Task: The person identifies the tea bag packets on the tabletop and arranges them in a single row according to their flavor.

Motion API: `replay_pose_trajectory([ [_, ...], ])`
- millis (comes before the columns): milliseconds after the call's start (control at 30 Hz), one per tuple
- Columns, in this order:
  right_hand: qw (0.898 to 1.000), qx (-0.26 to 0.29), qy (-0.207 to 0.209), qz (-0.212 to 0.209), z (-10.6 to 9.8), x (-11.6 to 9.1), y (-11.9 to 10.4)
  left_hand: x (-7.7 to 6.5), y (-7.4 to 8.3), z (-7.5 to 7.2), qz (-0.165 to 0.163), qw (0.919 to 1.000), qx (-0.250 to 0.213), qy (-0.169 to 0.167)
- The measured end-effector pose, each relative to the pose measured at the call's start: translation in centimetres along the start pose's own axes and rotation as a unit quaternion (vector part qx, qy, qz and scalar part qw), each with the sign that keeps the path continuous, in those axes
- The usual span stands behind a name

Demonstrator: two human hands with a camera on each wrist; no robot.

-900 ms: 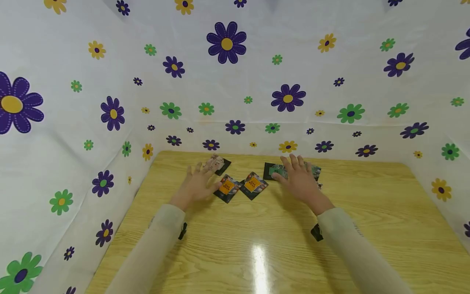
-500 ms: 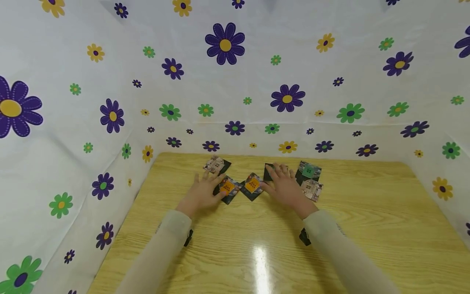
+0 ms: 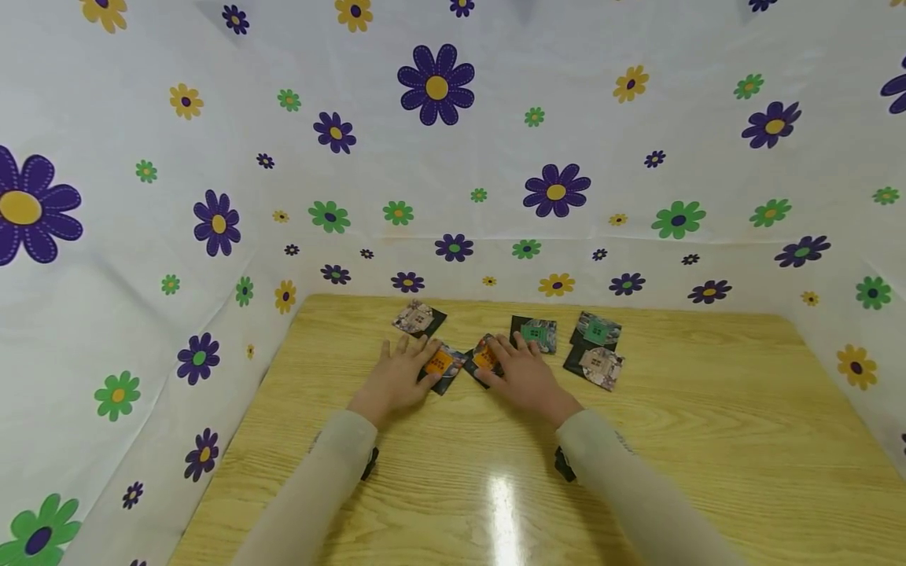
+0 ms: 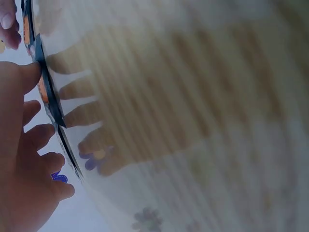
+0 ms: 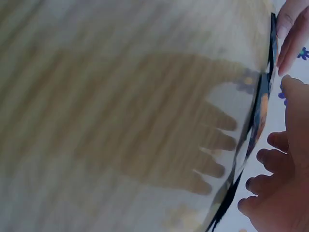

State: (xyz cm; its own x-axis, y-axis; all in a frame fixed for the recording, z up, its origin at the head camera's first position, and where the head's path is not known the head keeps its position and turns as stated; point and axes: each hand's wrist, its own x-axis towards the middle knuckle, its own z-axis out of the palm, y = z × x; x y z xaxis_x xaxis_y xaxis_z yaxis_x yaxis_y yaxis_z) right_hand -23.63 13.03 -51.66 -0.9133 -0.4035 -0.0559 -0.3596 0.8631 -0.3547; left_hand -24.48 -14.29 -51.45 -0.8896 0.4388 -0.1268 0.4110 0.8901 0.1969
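Note:
Two flat square packets with dark backing and orange centres, the left one (image 3: 444, 365) and the right one (image 3: 484, 358), lie corner to corner on the table. My left hand (image 3: 393, 380) reaches over the left packet's outer edge, its fingers spread and thumb near the lower edge. On the other side, my right hand (image 3: 527, 379) partly covers the right packet with extended fingers. Seen from the left wrist, the thumb overlaps the thin dark edge of the orange packet (image 4: 44, 90). The right wrist view shows fingers (image 5: 270, 162) spread beside another orange-marked edge (image 5: 262, 108).
Beyond my left hand lies a pinkish packet (image 3: 414, 317). Green-centred packets (image 3: 539, 334) (image 3: 598, 328) and a second pinkish one (image 3: 602, 366) lie to the right. Flower-printed white sheeting (image 3: 488, 157) walls in the glossy wooden table (image 3: 708, 409).
My right hand has moved left and toward me, from the green packets onto the right orange packet, uncovering the green ones. My left hand has shifted slightly right and nearer.

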Motion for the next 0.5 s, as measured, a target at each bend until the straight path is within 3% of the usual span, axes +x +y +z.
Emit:
replay_pose_trajectory([
  [267, 1.0, -0.008, -0.014, 0.0, 0.63, -0.21, -0.65, 0.04, 0.24, 0.24, -0.011, 0.9998, 0.006, -0.014],
  [500, 1.0, -0.007, -0.013, 0.0, 0.32, -0.37, -0.87, 0.18, 0.36, 0.24, 0.0, 0.9996, 0.03, 0.0],
])
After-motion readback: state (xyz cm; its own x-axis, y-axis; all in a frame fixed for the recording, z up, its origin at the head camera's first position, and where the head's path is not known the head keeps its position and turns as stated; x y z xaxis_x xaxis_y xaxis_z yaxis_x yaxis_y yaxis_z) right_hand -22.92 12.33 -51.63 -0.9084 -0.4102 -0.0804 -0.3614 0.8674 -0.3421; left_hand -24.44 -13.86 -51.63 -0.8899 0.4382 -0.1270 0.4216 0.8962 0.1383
